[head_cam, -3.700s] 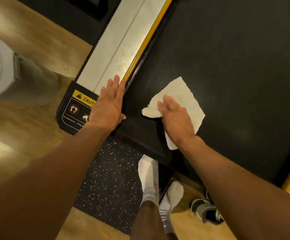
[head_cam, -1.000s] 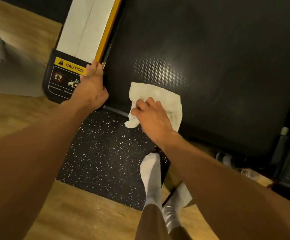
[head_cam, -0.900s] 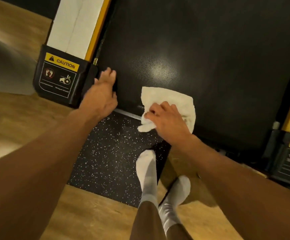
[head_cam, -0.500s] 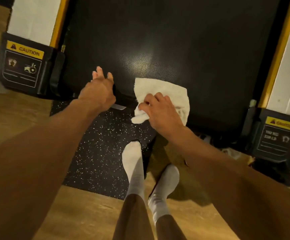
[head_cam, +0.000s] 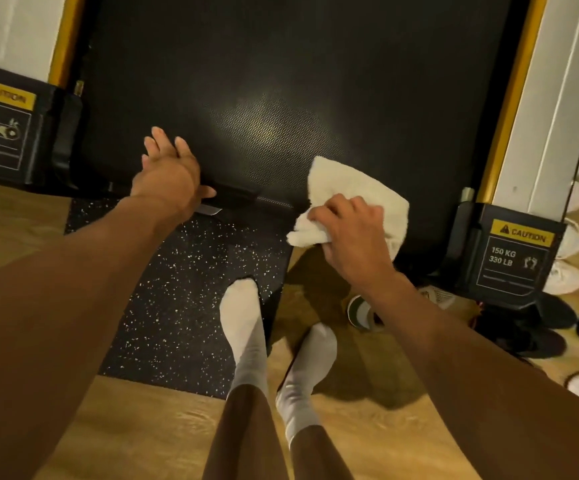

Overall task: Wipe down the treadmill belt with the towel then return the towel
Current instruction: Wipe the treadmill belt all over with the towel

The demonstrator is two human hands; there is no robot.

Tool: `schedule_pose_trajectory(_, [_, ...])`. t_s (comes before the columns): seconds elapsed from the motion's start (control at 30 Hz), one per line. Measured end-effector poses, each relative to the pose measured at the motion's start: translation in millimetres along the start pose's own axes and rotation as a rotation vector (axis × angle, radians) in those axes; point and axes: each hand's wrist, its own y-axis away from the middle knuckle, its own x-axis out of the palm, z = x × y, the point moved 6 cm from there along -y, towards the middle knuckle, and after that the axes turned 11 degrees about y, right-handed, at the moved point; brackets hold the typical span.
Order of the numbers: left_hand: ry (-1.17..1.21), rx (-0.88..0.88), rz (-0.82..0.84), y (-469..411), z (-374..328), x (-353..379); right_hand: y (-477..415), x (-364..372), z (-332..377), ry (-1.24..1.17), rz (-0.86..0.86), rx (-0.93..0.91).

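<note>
Left hand (head_cam: 168, 174) lies flat on the near end of the treadmill belt (head_cam: 281, 81). Its fingers are straight and close together, pointing up the belt, and the thumb sticks out sideways over the rear lip. It holds nothing and looks like a brace.

Off to its left sits a black end cap with a yellow caution label (head_cam: 2, 98), and under its wrist is a speckled floor mat (head_cam: 177, 289). To its right, well apart across a bare shiny patch of belt, is the towel (head_cam: 360, 188).

Over the towel's near corner the right hand (head_cam: 353, 233) curls its fingers, bunching the cloth into a wad by the thumb. The rest spreads flat on the belt beyond the knuckles and a little to their right. So the towel sits at the belt's near right corner, partly over the rear edge, under and ahead of the right hand, which is plainly the nearer one.

The belt's long axis runs straight away from both hands. I judge the next stroke goes either forward along it or sideways to the yellow side rail (head_cam: 502, 116) just right of the towel. Further right of that hand stand a second end cap (head_cam: 513, 251) and a row of shoes (head_cam: 572, 271).
</note>
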Motion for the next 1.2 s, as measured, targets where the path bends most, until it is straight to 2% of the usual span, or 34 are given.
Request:
schedule_pose_trajectory(0.13, [-0.008, -0.007, -0.007, 0, 0, 0, 29, 1, -60, -0.052, -0.050, 0.304])
schedule_pose_trajectory(0.2, [-0.030, 0.006, -0.015, 0, 1, 2, 30, 1, -67, -0.057, -0.048, 0.365])
schedule_pose_trajectory(0.27, [-0.037, -0.004, 0.003, -1, 2, 4, 19, -1, -49, -0.057, -0.033, 0.309])
schedule_pose_trajectory(0.37, [-0.049, -0.022, 0.016, -8, 3, 4, 4, -1, -6, -0.068, -0.001, 0.080])
schedule_pose_trajectory(0.4, [-0.051, -0.037, 0.023, -10, 4, 4, 3, -1, -4, -0.078, -0.001, 0.075])
schedule_pose_trajectory(0.43, [-0.045, -0.058, 0.031, -11, 5, 4, 5, -1, -10, -0.099, -0.006, 0.137])
schedule_pose_trajectory(0.57, [-0.030, -0.077, 0.053, -7, 0, 1, 46, 7, -67, -0.149, 0.005, 0.588])
schedule_pose_trajectory(0.63, [-0.018, -0.057, 0.048, -2, -1, 0, 54, 11, -74, -0.182, 0.054, 0.641])
schedule_pose_trajectory(0.73, [-0.021, 0.008, 0.021, 6, -2, 0, 29, 4, -42, -0.205, 0.055, 0.517])
schedule_pose_trajectory(0.87, [-0.026, 0.069, -0.006, 10, 4, -2, -26, -9, 44, -0.272, 0.050, 0.263])
schedule_pose_trajectory(0.93, [-0.006, 0.071, 0.004, 8, 8, -8, -42, -13, 73, -0.263, 0.043, 0.192])
schedule_pose_trajectory(1.13, [0.116, 0.216, -0.019, 14, 35, -28, -32, -13, 59, -0.265, 0.074, 0.332])
schedule_pose_trajectory(1.2, [0.195, 0.248, -0.031, 14, 41, -31, -42, -16, 72, -0.245, 0.078, 0.306])
